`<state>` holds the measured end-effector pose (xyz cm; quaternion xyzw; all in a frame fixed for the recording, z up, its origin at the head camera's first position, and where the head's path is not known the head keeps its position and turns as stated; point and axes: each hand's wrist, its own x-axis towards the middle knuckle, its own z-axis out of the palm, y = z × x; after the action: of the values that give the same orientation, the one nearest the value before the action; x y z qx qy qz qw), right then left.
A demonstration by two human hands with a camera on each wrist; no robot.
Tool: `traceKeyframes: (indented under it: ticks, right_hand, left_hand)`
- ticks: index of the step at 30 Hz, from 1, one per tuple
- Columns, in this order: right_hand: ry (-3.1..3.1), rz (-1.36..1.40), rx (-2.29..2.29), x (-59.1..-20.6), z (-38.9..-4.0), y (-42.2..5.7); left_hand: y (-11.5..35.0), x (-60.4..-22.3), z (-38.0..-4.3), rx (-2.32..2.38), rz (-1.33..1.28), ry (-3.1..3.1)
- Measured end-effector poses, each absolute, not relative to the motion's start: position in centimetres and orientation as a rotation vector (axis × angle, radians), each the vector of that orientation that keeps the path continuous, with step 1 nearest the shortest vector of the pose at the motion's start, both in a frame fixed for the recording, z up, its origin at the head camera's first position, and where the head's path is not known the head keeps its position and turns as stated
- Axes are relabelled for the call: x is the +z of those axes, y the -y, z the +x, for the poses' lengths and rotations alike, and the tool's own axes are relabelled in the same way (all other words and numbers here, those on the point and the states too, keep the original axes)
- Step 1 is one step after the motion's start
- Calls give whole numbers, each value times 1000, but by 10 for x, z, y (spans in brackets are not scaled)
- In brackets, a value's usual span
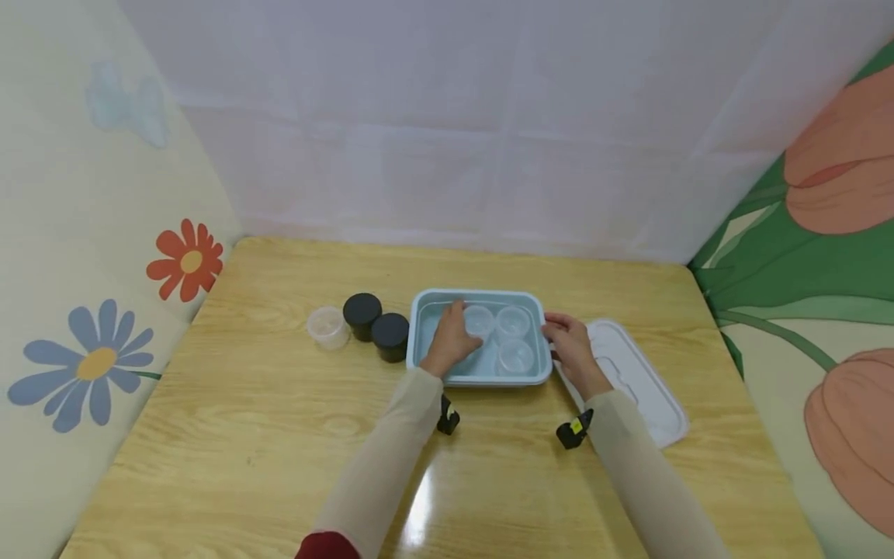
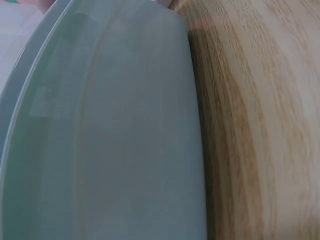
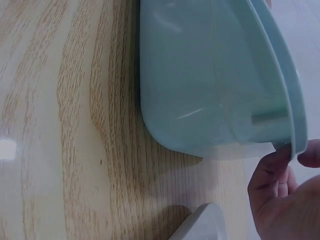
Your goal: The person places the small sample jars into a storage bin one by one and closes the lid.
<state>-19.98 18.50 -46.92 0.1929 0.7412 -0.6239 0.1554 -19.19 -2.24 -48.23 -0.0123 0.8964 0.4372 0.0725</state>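
A light blue rectangular plastic tub (image 1: 426,353) stands on the table, with three small clear round cups inside. My left hand (image 1: 452,341) reaches over its front wall and holds the back-left clear cup (image 1: 479,317), thumb on the near side and fingers on the far side. Beside it sit a second clear cup (image 1: 513,320) and, nearer, a third clear cup (image 1: 515,357). My right hand (image 1: 571,349) pinches the tub's right rim, thumb and fingers on either side of it in the right wrist view. The left wrist view shows mostly the tub's outer wall (image 2: 140,125).
Left of the tub stand two black-lidded cups, the nearer black-lidded cup (image 1: 390,335) close to its wall and the farther black-lidded cup (image 1: 362,312) behind. A clear cup (image 1: 327,326) stands farther left. A white lid (image 1: 646,388) lies to the right, under the right forearm.
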Motion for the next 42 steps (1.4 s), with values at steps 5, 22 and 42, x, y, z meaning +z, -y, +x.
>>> traceKeyframes:
  ticks: [5,22,42]
  right_hand:
    - [-2114,547,-1795,-469,-199,-184]
    - [-2108,510,-1814,-466,-198,-185]
    - [-2120,499,-1831,-470,-195,-184]
  left_hand:
    - [26,-482,-190,1293,-25,-2699]
    - [51,-449,-174,1347,54,-2708]
    - [120,-425,-149,1400,-76,-2839]
